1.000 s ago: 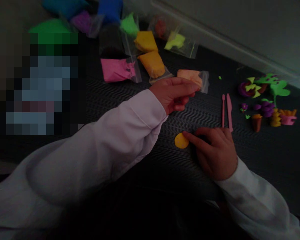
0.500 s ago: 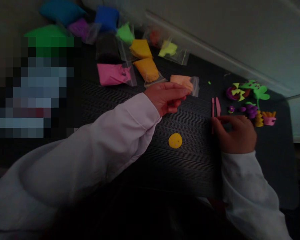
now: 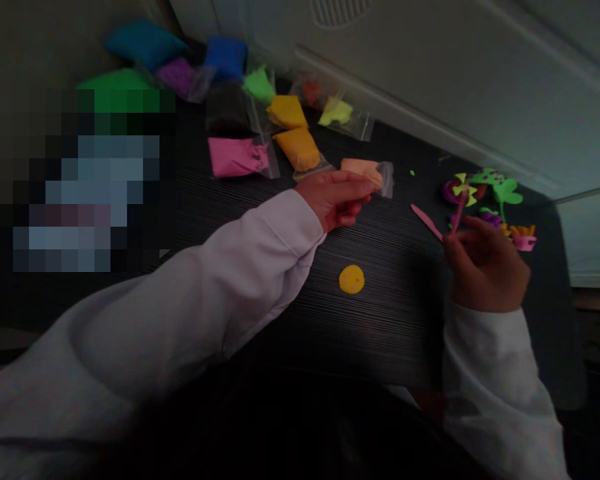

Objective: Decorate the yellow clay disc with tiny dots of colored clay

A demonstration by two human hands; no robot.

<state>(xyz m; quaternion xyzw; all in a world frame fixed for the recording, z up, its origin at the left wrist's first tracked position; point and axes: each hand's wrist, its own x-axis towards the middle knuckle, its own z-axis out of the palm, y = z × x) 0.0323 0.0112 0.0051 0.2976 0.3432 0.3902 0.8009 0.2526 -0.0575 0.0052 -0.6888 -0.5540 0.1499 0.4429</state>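
Observation:
My right hand (image 3: 487, 267) pinches a thin pink clay tool (image 3: 459, 212), raised off the table with its end pointing up and away. Beside it on the dark table lies a pink plastic knife (image 3: 425, 220), its lower end close to my fingertips. My left hand (image 3: 335, 200) hovers in front of a bag of peach clay (image 3: 360, 172), thumb and fingers pinched together; whatever is between them is too small or hidden to make out. Between my two hands, nearer to me, a flat yellow clay disc (image 3: 351, 279) with pale spots rests on the tabletop.
Bags of coloured clay stand at the back left, among them pink (image 3: 236, 157), orange (image 3: 297, 148) and blue (image 3: 226, 57). Small finished clay pieces, including a green flower (image 3: 506, 192) and a pink fries cup (image 3: 523, 238), sit at the right. A pale wall panel (image 3: 430, 80) borders the table's back.
My right hand has picked the thin pink tool up off the table and tilted it upward. The pink knife has turned slantwise. My left hand keeps its pinch, and the view has shifted slightly.

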